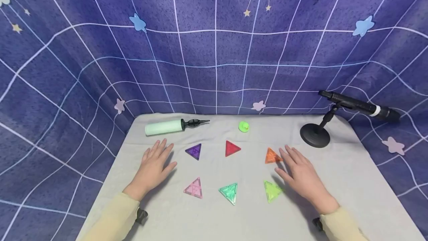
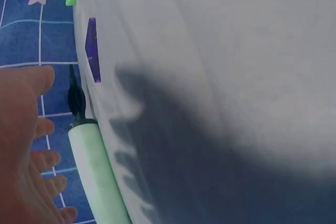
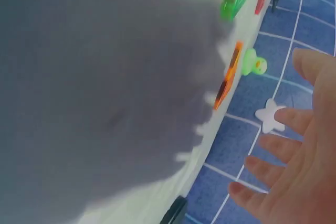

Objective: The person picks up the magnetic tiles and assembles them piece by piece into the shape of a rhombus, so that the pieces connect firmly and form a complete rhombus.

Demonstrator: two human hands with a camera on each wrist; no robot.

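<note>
Sleeves (image 1: 110,220) cut off below. Left hand (image 1: 152,168) and right hand (image 1: 302,176) empty, fingers extended, thumbs apart, raised above cloth (image 1: 174,220). Near row: pink triangle (image 1: 195,189), teal triangle (image 1: 229,192), lime triangle (image 1: 272,191). Behind: purple triangle (image 1: 195,151), red triangle (image 1: 232,148), orange triangle (image 1: 272,156), last just beside right hand. Farther: pump (image 1: 164,127), duck (image 1: 244,126), black stand (image 1: 315,135). Left wrist view cuts off pump, red triangle.

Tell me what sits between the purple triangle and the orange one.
In the head view, the red triangle lies between the purple triangle and the orange triangle.
</note>
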